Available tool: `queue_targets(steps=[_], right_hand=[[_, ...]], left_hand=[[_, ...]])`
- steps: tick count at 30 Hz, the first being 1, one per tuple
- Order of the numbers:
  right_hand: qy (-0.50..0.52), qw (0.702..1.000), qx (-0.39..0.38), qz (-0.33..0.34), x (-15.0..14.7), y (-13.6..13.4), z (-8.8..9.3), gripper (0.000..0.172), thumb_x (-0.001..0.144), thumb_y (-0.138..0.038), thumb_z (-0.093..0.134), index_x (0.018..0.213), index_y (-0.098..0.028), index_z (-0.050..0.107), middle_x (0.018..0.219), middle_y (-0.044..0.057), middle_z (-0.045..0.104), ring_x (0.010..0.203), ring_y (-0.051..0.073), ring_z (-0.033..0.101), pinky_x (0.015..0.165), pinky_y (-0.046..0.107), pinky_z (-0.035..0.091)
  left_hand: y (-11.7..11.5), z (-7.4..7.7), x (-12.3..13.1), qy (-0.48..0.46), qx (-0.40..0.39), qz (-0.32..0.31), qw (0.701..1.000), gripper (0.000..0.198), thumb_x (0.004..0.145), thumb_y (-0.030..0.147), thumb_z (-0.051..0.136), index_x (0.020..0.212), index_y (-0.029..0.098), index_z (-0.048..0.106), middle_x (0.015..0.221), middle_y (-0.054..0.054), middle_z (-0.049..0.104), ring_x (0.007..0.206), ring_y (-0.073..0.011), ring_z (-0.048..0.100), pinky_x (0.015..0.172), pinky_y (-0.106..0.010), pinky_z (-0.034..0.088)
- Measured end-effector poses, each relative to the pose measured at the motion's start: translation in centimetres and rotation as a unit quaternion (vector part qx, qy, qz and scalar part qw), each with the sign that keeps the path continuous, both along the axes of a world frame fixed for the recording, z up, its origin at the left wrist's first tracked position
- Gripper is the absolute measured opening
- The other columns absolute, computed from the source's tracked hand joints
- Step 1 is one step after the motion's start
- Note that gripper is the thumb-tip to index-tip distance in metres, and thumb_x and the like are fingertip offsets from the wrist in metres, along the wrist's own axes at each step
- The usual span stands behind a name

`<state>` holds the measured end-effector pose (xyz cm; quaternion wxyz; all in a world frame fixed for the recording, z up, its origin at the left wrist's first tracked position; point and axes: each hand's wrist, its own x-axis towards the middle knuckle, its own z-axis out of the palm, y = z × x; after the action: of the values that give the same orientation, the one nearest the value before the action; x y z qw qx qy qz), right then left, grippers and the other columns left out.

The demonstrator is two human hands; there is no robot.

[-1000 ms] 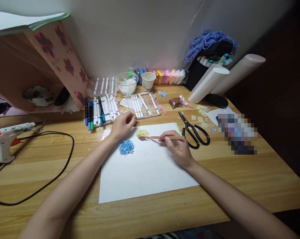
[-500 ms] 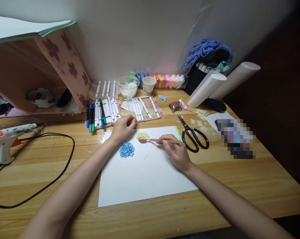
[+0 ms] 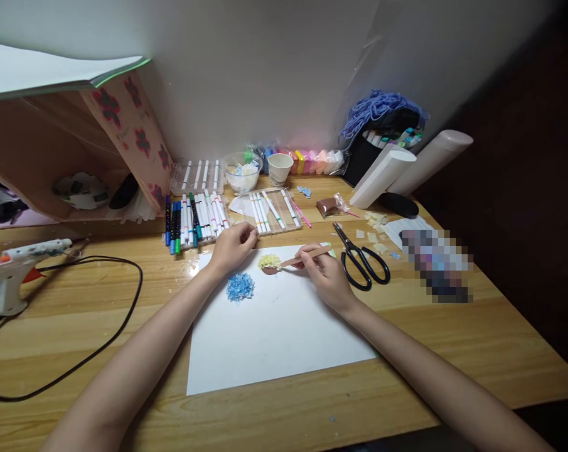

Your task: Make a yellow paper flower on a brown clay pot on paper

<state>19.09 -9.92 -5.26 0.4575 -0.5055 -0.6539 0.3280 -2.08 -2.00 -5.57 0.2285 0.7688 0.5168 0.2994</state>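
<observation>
White paper (image 3: 278,339) lies on the wooden table, with a ruffled blue clump (image 3: 240,287) on its left part. Near its top edge is a brown piece (image 3: 270,271) covered above by pale yellow bits (image 3: 268,261). My right hand (image 3: 328,276) grips a thin brown stick (image 3: 312,254), its tip touching or very near the right side of the brown piece. My left hand (image 3: 235,247) rests at the paper's top left edge, fingers curled together; whatever they pinch is too small to make out.
Black-handled scissors (image 3: 361,257) lie right of the paper. Markers (image 3: 196,216), a clear bowl (image 3: 241,172) and a paper cup (image 3: 280,169) stand behind. A glue gun (image 3: 15,276) with a black cord is at the left, white rolls (image 3: 382,179) at the back right.
The brown stick in my right hand has tilted, its rear end now raised higher. My left hand has hardly moved. The camera view has shifted slightly.
</observation>
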Motion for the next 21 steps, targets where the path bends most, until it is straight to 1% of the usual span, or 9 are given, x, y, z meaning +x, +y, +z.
queue_targets(steps=[6, 11, 17, 21], right_hand=[[0.037, 0.999, 0.012, -0.015, 0.42, -0.35, -0.15, 0.023, 0.092, -0.034, 0.043, 0.083, -0.018, 0.057, 0.082, 0.003, 0.058, 0.071, 0.013, 0.062, 0.066, 0.026, 0.051], [0.02, 1.0, 0.018, -0.009, 0.48, -0.41, -0.39, 0.024, 0.092, -0.033, 0.042, 0.083, -0.018, 0.058, 0.084, 0.003, 0.059, 0.074, 0.014, 0.062, 0.068, 0.027, 0.051], [-0.016, 0.999, 0.029, 0.004, 0.3, -0.33, -0.55, 0.02, 0.092, -0.03, 0.042, 0.084, -0.02, 0.057, 0.087, 0.003, 0.06, 0.077, 0.015, 0.062, 0.07, 0.027, 0.051], [0.002, 1.0, 0.019, 0.004, 0.06, -0.39, -0.44, 0.021, 0.092, -0.032, 0.043, 0.083, -0.02, 0.058, 0.087, 0.004, 0.06, 0.076, 0.015, 0.062, 0.068, 0.028, 0.052]], left_hand=[[-0.07, 0.1, 0.05, 0.005, -0.003, 0.001, 1.0, 0.024, 0.086, 0.031, 0.041, 0.078, 0.018, 0.06, 0.07, -0.001, 0.064, 0.063, -0.0142, 0.055, 0.062, -0.025, 0.04], [0.03, 0.0, 0.06, 0.007, 0.002, 0.004, 1.0, 0.024, 0.086, 0.031, 0.041, 0.077, 0.018, 0.06, 0.069, -0.001, 0.064, 0.063, -0.0142, 0.054, 0.061, -0.025, 0.039], [0.08, 0.02, 0.03, 0.01, 0.001, -0.001, 1.0, 0.024, 0.086, 0.031, 0.041, 0.079, 0.018, 0.06, 0.069, -0.001, 0.064, 0.063, -0.0144, 0.054, 0.062, -0.025, 0.039], [0.0, 0.14, 0.02, 0.008, -0.007, -0.002, 1.0, 0.024, 0.086, 0.031, 0.04, 0.081, 0.018, 0.061, 0.07, -0.001, 0.065, 0.064, -0.0148, 0.056, 0.063, -0.026, 0.041]])
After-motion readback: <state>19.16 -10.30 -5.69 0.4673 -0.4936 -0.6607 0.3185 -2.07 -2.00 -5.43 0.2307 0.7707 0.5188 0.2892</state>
